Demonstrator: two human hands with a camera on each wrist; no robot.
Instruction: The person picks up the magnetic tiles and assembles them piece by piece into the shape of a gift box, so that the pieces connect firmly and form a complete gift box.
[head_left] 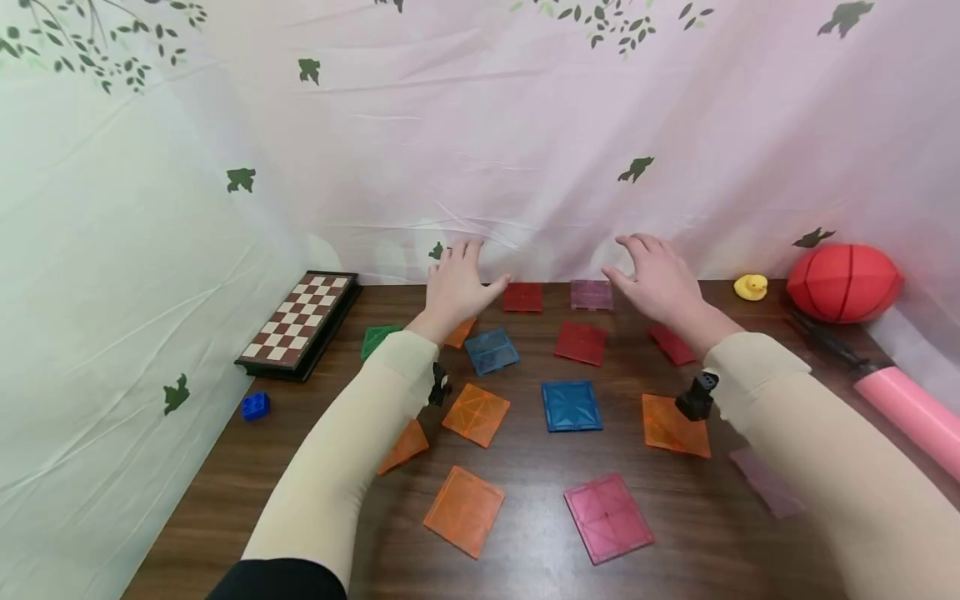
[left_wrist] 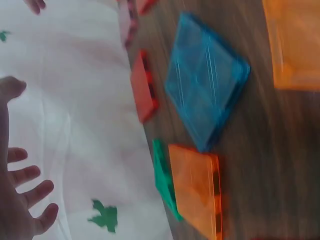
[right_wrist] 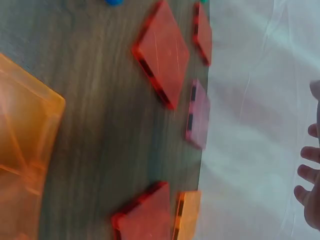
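Note:
Both hands hang in the air above the far side of the table and hold nothing. My left hand, fingers spread, is over an orange tile, near a green tile and a translucent blue tile. My right hand is held with thumb apart from the fingers, near a purple tile and red tiles, one of them a red tile. Between the forearms lie a darker blue tile, an orange tile and a pink tile. In the left wrist view, the left hand shows spread fingers.
A folded checkered board and a blue toy brick are on the left. At the right are a yellow rubber duck, a red ball and a pink hand pump. A patterned cloth hangs behind the table.

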